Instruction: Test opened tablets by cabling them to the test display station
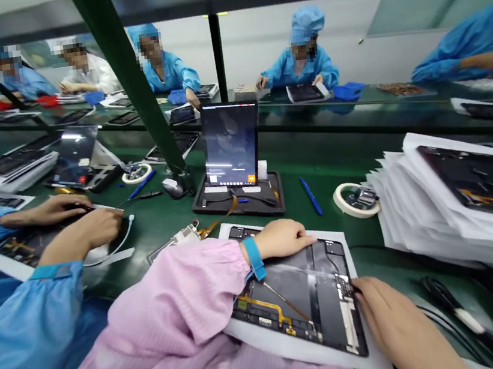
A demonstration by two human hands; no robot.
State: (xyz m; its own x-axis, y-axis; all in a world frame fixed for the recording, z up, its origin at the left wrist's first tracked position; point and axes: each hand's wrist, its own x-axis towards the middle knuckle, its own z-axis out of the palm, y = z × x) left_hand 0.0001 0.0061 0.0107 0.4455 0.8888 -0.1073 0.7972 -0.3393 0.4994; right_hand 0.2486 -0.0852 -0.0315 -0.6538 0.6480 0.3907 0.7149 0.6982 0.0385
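Pink sleeve (179,332) fills the lower middle of the frame, ending in a blue cuff at the wrist of the left hand (283,238), which rests palm down, fingers loosely curled, on the upper edge of an opened tablet (309,294); it grips nothing that I can see. That tablet lies back-side up on a white sheet (295,344) at lower centre, its gold flex cables exposed. At lower right the right hand (394,319) lies flat with its fingertips touching the tablet's right edge; whether it pinches anything there cannot be told. Just above, on the green tabletop (317,166), a lit tablet stands upright in a black cradle (237,201), with a blue pen (311,196) and a tape roll (355,199) to its right. A stack of sheets with more tablets (467,204) fills the right side. At left, a co-worker's hands (74,222) in blue sleeves work on another tablet.
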